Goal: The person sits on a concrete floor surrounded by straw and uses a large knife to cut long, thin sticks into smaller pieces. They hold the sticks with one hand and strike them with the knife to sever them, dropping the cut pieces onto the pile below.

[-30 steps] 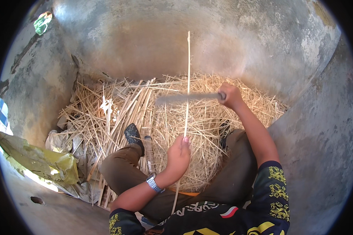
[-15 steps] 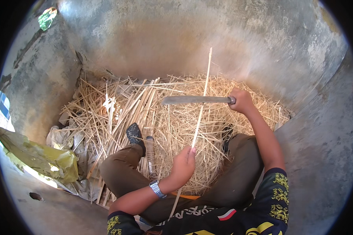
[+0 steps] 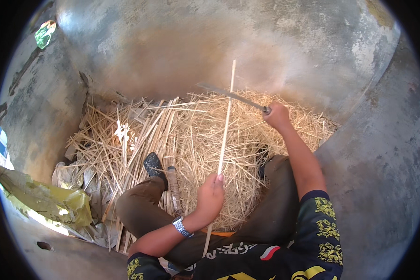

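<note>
My left hand is closed round a long, pale bamboo strip. The strip stands up and away from my lap, its far tip in front of the wall and its near end by my shirt. In my right hand is the handle of a long-bladed machete. Its blade points to the far left, seen nearly edge-on, and crosses the upper part of the strip. Whether the edge touches the strip I cannot tell. The handle is mostly hidden in my fingers.
A heap of thin shavings lies between and beyond my legs. Split strips are piled on the left. Near my left foot lies a wrapped tool handle or sheath. A yellow sheet hangs at left; a concrete wall curves round.
The machete has turned from roughly level and broadside to edge-on, its tip now farther away. The strip and both hands appear slightly farther left, as the whole view has shifted.
</note>
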The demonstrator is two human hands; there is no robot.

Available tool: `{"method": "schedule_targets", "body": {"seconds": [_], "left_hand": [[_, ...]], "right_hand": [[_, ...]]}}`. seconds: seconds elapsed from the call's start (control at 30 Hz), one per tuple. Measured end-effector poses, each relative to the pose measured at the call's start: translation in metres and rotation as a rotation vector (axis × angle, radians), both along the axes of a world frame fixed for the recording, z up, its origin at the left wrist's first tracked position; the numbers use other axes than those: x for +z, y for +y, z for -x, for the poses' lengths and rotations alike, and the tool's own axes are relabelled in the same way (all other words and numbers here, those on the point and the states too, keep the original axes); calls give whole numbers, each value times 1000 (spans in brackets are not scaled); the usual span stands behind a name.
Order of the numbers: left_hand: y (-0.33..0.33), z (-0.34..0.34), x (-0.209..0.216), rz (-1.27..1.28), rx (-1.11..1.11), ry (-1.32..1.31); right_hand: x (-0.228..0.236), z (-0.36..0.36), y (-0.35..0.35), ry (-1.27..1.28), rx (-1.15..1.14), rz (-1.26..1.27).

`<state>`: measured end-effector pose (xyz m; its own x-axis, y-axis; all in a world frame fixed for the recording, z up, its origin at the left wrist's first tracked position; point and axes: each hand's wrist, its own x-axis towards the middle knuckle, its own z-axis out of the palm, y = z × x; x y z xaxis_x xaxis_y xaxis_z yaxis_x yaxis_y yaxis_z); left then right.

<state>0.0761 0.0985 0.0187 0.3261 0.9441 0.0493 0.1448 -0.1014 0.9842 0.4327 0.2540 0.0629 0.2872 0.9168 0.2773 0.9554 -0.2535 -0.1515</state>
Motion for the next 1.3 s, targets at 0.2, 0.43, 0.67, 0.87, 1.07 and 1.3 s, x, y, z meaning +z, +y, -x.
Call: {"method": "schedule_targets", "body": {"seconds": [0.2, 0.43, 0.67, 0.87, 1.07, 1.3], "left_hand": [[11, 6, -10, 18, -8, -39], [4, 10, 5, -25, 24, 7], [-18, 6, 11, -107, -95, -18], [-11, 6, 20, 12, -86, -42], [-3, 6, 11, -3, -90, -46], [-11, -5, 19, -58, -126, 38]], "right_hand": [[2, 13, 3, -29, 30, -39], [2, 25, -8, -157, 580, -381], [31, 4, -11, 361, -255, -156], [25, -1, -37, 20, 115, -286], [27, 3, -46, -221, 607, -554], [21, -33, -24, 384, -247, -204]]}}
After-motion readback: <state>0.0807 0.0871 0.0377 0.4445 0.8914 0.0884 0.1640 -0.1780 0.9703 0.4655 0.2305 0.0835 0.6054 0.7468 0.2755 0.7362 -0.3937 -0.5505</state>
